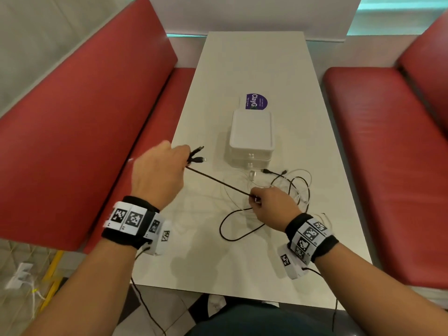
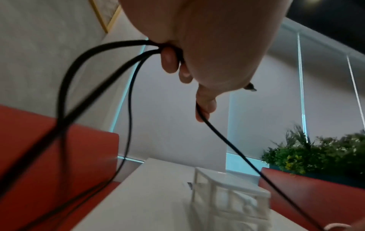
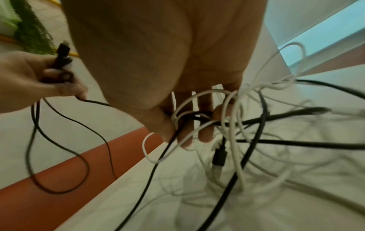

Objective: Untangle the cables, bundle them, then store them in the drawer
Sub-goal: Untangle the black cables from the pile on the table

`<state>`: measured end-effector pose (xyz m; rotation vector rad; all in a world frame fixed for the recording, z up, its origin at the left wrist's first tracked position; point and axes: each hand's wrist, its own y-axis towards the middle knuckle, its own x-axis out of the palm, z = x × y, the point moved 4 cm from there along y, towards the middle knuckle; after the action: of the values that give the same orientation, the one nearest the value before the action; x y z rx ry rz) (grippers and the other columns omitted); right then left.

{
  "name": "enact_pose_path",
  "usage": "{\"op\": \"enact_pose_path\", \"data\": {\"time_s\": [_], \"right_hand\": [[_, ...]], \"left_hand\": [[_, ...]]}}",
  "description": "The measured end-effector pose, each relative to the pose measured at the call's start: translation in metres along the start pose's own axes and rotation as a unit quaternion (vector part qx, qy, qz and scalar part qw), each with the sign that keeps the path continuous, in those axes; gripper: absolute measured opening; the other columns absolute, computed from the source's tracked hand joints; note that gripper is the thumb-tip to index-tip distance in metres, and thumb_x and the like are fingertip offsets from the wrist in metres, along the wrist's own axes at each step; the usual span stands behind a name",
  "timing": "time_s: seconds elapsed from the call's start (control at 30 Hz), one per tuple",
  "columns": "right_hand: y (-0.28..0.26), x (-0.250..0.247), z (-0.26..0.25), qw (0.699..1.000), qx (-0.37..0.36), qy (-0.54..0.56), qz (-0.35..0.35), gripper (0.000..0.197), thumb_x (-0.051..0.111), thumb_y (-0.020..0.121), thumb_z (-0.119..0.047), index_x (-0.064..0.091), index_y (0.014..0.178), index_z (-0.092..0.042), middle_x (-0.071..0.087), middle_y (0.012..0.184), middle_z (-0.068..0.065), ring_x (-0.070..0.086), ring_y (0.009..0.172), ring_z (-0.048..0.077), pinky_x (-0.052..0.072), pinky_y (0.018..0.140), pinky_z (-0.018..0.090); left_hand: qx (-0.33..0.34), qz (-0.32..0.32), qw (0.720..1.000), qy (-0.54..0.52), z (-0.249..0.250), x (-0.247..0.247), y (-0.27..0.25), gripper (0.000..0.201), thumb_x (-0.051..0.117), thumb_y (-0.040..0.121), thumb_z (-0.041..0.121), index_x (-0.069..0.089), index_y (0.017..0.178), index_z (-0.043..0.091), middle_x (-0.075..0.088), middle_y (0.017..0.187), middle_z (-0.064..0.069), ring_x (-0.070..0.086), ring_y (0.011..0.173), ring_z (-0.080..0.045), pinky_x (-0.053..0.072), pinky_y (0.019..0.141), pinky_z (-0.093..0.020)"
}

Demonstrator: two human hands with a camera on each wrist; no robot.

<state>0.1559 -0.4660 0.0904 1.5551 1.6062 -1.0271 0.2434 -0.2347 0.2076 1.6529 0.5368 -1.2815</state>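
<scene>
My left hand is raised over the table's left edge and grips folded loops of a black cable, two plugs sticking out past its fingers. The same cable runs taut down to my right hand, which pinches it just above the table. In the left wrist view the black cable hangs in loops from the curled fingers. In the right wrist view my fingers hold the black cable among a tangle of white cables. A white drawer box stands behind the tangle, shut.
Black and white cables lie tangled on the white table right of my right hand. A purple sticker lies behind the box. Red benches flank the table on both sides. A plant stands beyond the far bench.
</scene>
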Motion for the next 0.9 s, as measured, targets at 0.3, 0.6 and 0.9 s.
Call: {"op": "enact_pose_path", "data": {"time_s": [0.3,0.6,0.9], "right_hand": [[0.008,-0.004,0.009,0.995,0.013,0.095,-0.001,0.019,0.057,0.099,-0.026,0.074,0.105,-0.018,0.058,0.097,-0.002,0.059,0.09,0.017,0.051,0.083,0.034],[0.008,-0.002,0.001,0.999,-0.003,0.032,0.004,0.022,0.056,0.099,-0.027,0.077,0.105,-0.02,0.063,0.093,-0.003,0.062,0.086,0.02,0.055,0.076,0.039],[0.001,-0.01,-0.016,0.991,-0.048,0.119,0.035,0.015,0.071,0.092,-0.03,0.08,0.102,-0.035,0.071,0.08,-0.008,0.062,0.074,0.013,0.051,0.071,0.038]], "left_hand": [[-0.098,-0.397,0.912,0.035,-0.033,0.084,-0.056,0.072,0.066,0.078,0.072,0.054,0.117,0.013,0.055,0.118,-0.008,0.046,0.117,-0.031,0.044,0.097,-0.043],[-0.168,-0.107,0.951,-0.238,-0.022,0.041,-0.023,0.016,0.058,0.097,0.02,0.053,0.087,0.01,0.063,0.088,-0.007,0.057,0.082,-0.026,0.035,0.072,-0.029],[-0.08,-0.284,0.889,-0.351,0.084,0.076,-0.035,0.011,0.05,0.102,0.02,0.051,0.107,0.01,0.068,0.106,-0.003,0.064,0.095,-0.021,0.054,0.083,-0.038]]}}
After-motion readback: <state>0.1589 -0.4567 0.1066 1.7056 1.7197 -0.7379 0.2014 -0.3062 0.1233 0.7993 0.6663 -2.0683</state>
